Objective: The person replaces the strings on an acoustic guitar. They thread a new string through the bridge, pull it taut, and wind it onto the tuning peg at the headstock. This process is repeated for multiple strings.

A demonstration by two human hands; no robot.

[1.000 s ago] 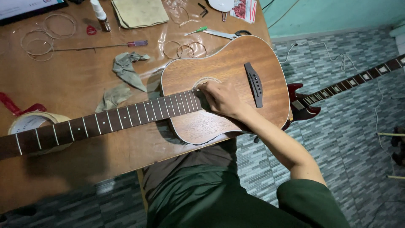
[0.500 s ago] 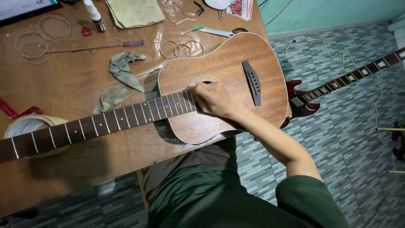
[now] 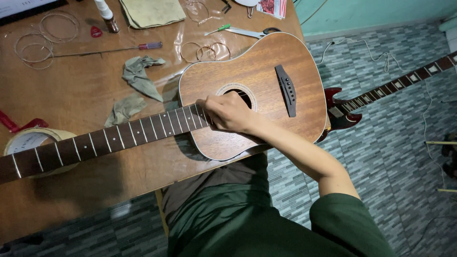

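Brown table (image 3: 71,90), acoustic guitar (image 3: 266,76), rags (image 3: 138,76), string coils (image 3: 33,43), screwdriver (image 3: 109,49)

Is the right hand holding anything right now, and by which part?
The right hand rests curled on the acoustic guitar, at the fretboard's end beside the soundhole. Whether it pinches anything small cannot be told.

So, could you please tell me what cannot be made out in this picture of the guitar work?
Head view only:
- Right hand: its fingers curl under onto the acoustic guitar fretboard end, so anything pinched is hidden.
- Left hand: out of frame.
- Headstock: cut off by the left edge.
- Red electric guitar: its body lies partly behind the acoustic.
- Tape roll: partly covered by the neck.
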